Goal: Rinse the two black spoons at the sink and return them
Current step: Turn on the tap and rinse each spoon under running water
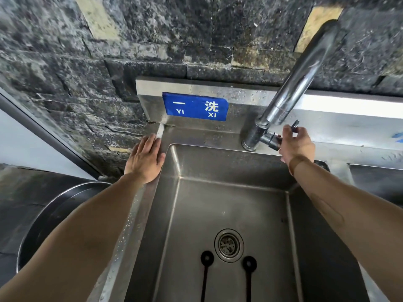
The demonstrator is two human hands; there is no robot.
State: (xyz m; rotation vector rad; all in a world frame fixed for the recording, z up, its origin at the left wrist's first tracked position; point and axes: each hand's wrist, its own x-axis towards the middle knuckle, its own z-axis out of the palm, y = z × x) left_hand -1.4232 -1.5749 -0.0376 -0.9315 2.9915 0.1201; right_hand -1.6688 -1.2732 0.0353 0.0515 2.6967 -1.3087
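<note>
1. Our right hand is up at the base of the tall chrome tap, fingers curled loosely around its small dark side lever; it holds nothing else.
2. Our left hand lies flat and open, palm down, on the back left corner of the rim of the deep stainless-steel sink, gripping nothing and apparently just bracing us.
3. The two black spoons with round heads and long thin handles lie on the basin floor, side by side just in front of the round metal drain strainer: the left spoon and the right spoon, heads toward the drain, handles running out of the bottom of the view.
4. No water shows falling from the spout, and the basin floor looks free of any stream.
5. We judge the task to be at its early stage: the spoons are in the sink, the tap is about to be worked, and the rinsing and the return are both left to do.
</note>
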